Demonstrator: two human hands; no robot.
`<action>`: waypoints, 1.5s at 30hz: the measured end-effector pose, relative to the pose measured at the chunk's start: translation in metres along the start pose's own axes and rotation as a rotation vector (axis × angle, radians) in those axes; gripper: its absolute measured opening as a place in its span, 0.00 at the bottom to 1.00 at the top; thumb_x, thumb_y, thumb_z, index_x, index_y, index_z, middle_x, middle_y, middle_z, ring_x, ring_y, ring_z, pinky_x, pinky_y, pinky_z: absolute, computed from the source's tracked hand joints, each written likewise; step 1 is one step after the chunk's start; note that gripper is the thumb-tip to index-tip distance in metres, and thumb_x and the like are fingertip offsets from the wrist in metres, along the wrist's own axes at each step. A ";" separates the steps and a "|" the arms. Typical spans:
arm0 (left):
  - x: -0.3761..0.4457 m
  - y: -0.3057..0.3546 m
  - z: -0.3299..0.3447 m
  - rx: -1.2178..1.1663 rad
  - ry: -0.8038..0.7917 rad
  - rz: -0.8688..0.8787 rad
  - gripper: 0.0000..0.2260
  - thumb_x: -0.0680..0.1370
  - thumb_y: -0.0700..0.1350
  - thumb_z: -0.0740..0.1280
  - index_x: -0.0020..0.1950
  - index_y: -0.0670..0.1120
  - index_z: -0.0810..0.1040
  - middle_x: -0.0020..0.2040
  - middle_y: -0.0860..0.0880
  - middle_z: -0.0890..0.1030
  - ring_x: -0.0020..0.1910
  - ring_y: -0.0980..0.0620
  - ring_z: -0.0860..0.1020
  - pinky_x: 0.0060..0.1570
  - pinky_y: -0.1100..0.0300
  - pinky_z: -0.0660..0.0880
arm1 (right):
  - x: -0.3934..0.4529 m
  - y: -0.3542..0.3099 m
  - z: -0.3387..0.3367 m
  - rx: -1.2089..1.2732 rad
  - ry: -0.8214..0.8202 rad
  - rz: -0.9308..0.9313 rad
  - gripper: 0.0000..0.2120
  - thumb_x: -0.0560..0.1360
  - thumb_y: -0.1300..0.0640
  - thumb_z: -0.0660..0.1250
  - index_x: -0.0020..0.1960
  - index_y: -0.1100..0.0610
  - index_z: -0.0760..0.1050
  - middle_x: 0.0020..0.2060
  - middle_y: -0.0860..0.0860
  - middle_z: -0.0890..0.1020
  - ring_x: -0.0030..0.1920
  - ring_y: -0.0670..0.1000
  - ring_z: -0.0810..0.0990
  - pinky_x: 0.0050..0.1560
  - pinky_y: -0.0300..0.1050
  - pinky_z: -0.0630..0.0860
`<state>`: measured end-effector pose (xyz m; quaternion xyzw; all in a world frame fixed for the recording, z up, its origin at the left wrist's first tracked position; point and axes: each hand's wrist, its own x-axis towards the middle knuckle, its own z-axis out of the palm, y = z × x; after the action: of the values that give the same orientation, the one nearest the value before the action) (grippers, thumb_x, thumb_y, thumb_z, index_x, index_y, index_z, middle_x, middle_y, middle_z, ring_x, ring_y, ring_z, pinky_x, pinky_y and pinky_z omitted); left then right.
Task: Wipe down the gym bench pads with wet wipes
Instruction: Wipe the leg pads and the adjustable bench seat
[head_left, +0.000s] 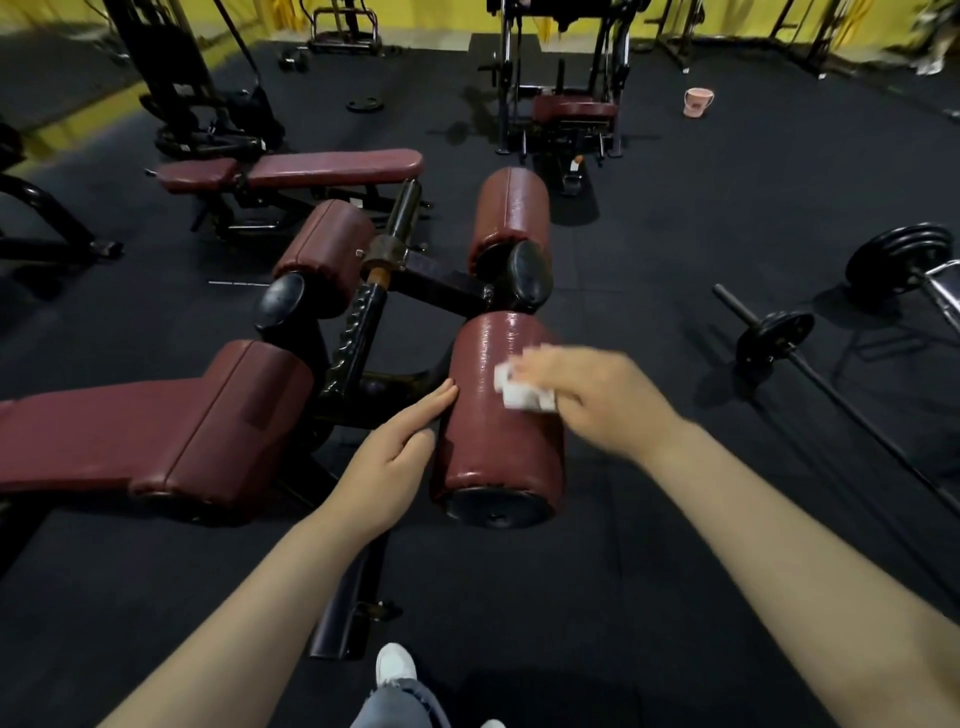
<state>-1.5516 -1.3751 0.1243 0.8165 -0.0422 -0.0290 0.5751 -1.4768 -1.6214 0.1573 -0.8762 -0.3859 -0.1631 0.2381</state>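
A maroon roller pad (493, 441) with a black end cap sits in front of me, its top shiny and wet. My right hand (597, 400) holds a white wet wipe (522, 391) against the pad's upper right side; the hand is motion-blurred. With straight fingers, my left hand (395, 457) rests flat on the pad's left side. Two more maroon rollers (511, 213) (327, 249) stand farther back on the black frame. The bench's long maroon pad (145, 431) stretches to the left.
Another maroon flat bench (291, 169) stands behind. A barbell with black plates (779, 340) lies on the dark rubber floor at the right. A pink bucket (697, 101) stands far back. Machines line the yellow wall. My white shoe (396, 665) is below.
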 end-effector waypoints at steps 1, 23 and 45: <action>-0.001 -0.002 -0.001 0.010 0.006 -0.009 0.23 0.81 0.35 0.56 0.74 0.53 0.71 0.73 0.63 0.70 0.72 0.67 0.65 0.74 0.63 0.59 | 0.019 0.013 0.001 -0.027 0.006 0.090 0.23 0.71 0.65 0.57 0.60 0.54 0.81 0.60 0.48 0.82 0.62 0.48 0.78 0.68 0.40 0.69; -0.006 0.015 0.005 0.150 -0.021 0.036 0.24 0.81 0.41 0.55 0.77 0.56 0.65 0.75 0.67 0.63 0.73 0.70 0.60 0.73 0.65 0.56 | 0.034 0.041 0.018 0.026 0.123 0.333 0.22 0.74 0.68 0.57 0.61 0.56 0.81 0.60 0.51 0.82 0.61 0.51 0.80 0.62 0.51 0.76; -0.010 0.007 0.000 0.094 0.033 -0.191 0.25 0.75 0.51 0.55 0.73 0.59 0.71 0.69 0.65 0.74 0.69 0.66 0.70 0.74 0.54 0.64 | -0.053 -0.068 0.001 0.303 -0.011 -0.222 0.21 0.68 0.75 0.63 0.54 0.59 0.84 0.53 0.49 0.85 0.62 0.47 0.79 0.65 0.47 0.74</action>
<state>-1.5616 -1.3765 0.1303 0.8432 0.0442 -0.0683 0.5314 -1.5622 -1.6123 0.1514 -0.7832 -0.5016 -0.1237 0.3459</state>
